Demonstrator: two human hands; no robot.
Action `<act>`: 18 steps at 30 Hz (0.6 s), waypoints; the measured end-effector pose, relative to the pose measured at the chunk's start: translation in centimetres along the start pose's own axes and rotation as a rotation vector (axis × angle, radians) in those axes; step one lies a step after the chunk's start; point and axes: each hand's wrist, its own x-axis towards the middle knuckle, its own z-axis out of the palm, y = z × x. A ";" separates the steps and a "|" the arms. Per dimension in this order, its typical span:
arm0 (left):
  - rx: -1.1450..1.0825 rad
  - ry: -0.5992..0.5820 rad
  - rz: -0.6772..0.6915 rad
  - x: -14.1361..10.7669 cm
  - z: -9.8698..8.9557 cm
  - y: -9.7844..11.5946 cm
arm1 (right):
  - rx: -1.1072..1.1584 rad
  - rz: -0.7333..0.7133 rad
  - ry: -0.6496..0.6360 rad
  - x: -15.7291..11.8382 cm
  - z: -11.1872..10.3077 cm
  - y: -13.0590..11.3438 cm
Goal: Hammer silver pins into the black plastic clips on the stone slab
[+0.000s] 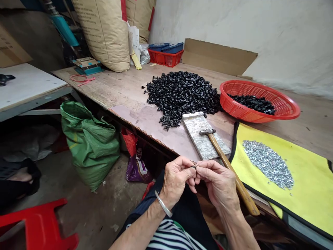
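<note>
My left hand (pixel 177 178) pinches a small black part (pixel 193 167) between thumb and fingers, above my lap at the table's front edge. Fingertips of my right hand (pixel 218 178) are closed against the same part; whether they hold a second tiny piece is hidden. Just beyond my hands lies a speckled stone slab (pixel 199 133) with a hammer (pixel 221 152) across it, its wooden handle reaching past the table edge. Behind the slab rises a large pile of small black parts (pixel 184 92). Small shiny metal pieces (pixel 269 163) are spread on a yellow cloth (pixel 307 177) to the right.
A red plastic basket (pixel 286 104) with more black parts stands at the right. Paper sacks (pixel 104 31), a red crate (pixel 166 58) and cardboard (pixel 218 55) are at the back. On the floor at left are a green sack (pixel 88 146) and a red stool (pixel 43 225).
</note>
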 end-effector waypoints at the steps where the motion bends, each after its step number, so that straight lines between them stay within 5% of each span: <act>1: -0.022 0.003 -0.006 0.0 0.0 0.0 | -0.008 -0.004 0.000 -0.1 0.1 0.0; 8: -0.079 0.010 -0.050 0.5 0.0 0.7 | -0.340 -0.096 0.043 -0.8 -1.0 -1.7; 13: -0.078 0.050 -0.048 0.8 -0.3 0.9 | -0.995 -0.492 0.272 0.3 -4.4 -4.2; 18: -0.091 0.071 -0.045 0.9 -0.5 1.0 | -1.710 -0.673 0.197 2.1 -6.9 -4.8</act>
